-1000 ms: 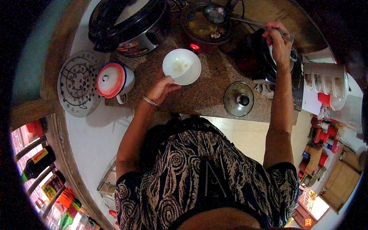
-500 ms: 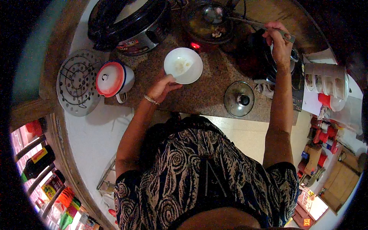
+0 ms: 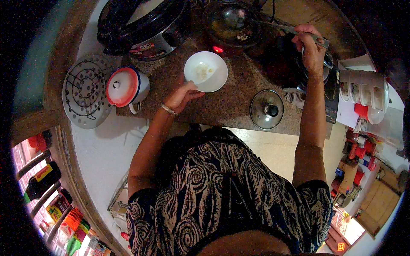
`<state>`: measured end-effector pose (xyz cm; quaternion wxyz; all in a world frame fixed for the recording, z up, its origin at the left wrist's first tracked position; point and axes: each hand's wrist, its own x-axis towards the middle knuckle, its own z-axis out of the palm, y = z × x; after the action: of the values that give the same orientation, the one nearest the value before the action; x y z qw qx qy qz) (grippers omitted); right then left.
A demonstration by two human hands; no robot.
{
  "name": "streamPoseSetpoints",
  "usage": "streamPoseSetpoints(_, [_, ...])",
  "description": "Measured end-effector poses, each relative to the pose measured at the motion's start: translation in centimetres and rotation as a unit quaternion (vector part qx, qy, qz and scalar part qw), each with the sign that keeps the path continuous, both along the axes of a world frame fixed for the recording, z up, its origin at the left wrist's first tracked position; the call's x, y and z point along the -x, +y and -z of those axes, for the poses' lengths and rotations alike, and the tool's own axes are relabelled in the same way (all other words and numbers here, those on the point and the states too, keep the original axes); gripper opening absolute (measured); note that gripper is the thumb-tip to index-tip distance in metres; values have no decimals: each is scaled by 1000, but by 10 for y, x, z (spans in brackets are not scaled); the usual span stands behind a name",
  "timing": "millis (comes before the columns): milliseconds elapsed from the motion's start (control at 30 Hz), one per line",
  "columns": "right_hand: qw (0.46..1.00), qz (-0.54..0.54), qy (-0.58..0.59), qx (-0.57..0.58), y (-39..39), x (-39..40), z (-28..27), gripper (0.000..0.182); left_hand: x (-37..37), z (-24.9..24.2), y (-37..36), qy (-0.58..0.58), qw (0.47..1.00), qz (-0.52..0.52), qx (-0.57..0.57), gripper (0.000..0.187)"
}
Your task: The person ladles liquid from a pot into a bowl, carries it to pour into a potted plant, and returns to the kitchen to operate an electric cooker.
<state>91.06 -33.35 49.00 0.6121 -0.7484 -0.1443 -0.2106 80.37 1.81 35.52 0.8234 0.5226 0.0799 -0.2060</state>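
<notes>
My left hand (image 3: 181, 96) grips the near rim of a white bowl (image 3: 206, 71) with a little pale food in it, held over the speckled counter (image 3: 232, 104). My right hand (image 3: 309, 46) is shut on the handle of a long metal ladle (image 3: 273, 25) whose scoop reaches into a dark pot (image 3: 230, 23) of food at the back. A red light glows at the pot's base.
A black rice cooker (image 3: 143, 23) stands at the back left. A white enamel mug with a red lid (image 3: 126, 86) and a round metal steamer rack (image 3: 85, 91) sit to the left. A glass pot lid (image 3: 266, 109) lies near the counter's front edge. Stacked bowls (image 3: 363, 89) are at the right.
My left hand has carried the white bowl slightly up and to the right, closer to the pot. The ladle scoop has shifted a little inside the pot.
</notes>
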Motion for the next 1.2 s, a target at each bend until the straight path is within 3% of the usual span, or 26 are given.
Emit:
streamPoseSetpoints(467, [998, -45, 39, -25, 10, 2, 7, 16, 1, 5, 10, -20, 999, 29, 30, 62])
streamPoseSetpoints(533, [998, -54, 34, -28, 13, 3, 5, 16, 2, 5, 9, -33, 999, 8, -8, 48])
streamPoseSetpoints(800, [995, -61, 57, -59, 11, 6, -8, 15, 2, -11, 7, -34, 999, 21, 13, 47])
streamPoseSetpoints(1067, [977, -42, 32, -207, 31, 30, -31, 12, 9, -22, 12, -21, 998, 19, 48, 51])
streamPoseSetpoints(1200, [979, -56, 34, -195, 44, 51, -31, 12, 15, -23, 24, -46, 998, 2, 52, 46])
